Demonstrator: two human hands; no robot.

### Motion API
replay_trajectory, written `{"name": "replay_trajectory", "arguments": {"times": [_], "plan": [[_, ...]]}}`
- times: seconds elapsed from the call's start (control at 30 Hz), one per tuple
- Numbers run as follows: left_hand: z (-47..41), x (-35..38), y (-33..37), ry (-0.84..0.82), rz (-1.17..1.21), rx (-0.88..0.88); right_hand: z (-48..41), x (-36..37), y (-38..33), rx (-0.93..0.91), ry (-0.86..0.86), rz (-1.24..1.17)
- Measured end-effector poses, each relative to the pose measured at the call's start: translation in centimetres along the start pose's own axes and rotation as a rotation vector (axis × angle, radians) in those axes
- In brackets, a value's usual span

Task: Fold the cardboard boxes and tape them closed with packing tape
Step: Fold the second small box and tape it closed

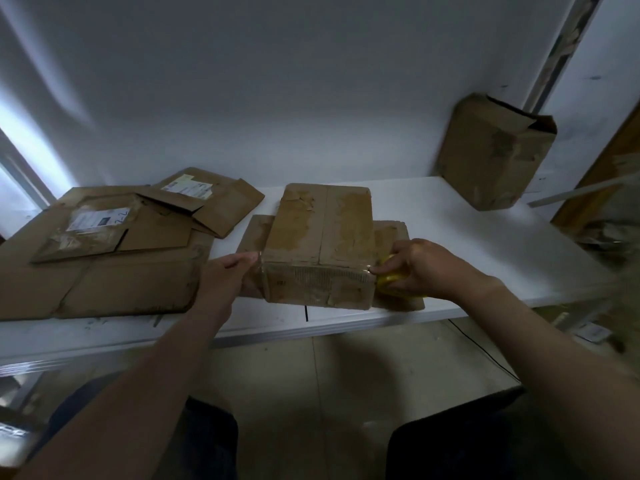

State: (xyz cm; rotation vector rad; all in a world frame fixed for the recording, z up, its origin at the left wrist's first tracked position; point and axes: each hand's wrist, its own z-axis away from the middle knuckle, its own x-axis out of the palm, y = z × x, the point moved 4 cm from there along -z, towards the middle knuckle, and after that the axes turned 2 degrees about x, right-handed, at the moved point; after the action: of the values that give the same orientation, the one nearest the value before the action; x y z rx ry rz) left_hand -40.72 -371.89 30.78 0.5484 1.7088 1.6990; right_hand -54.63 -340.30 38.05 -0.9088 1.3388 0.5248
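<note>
Two hands: both work at the near face of one folded cardboard box (322, 223), one hand at each near corner.
Left hand (227, 275): fingers fairly straight, tips pressed on the tape end at the box's near left corner.
Right hand (420, 268): fingers curled round a yellow tape roll (389, 282), held just beside the box's near right corner.
Clear packing tape (315, 273): stretched across the box's near face, from the left fingertips to the roll.
Box position: near the front edge of the white table (450, 216), between the hands, flaps spread flat at its sides.
Flattened boxes (114, 244): stacked at the left, shipping labels showing.
Open carton (495, 154): far right, tilted against the wall.
</note>
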Motion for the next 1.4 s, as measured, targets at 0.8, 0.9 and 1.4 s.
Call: {"name": "replay_trajectory", "arguments": {"times": [0.8, 0.9, 1.4], "plan": [[4.6, 7.8, 5.4, -0.036, -0.832, 0.984, 0.0, 1.4, -0.3, 0.075, 0.101, -0.050], [9.0, 13.2, 5.2, -0.468, -0.922, 1.002, -0.1, 1.3, -0.4, 0.065, 0.131, -0.069], [2.0, 8.4, 3.7, -0.334, -1.166, 0.500, -0.5, 1.6, -0.1, 0.156, 0.034, -0.130]]}}
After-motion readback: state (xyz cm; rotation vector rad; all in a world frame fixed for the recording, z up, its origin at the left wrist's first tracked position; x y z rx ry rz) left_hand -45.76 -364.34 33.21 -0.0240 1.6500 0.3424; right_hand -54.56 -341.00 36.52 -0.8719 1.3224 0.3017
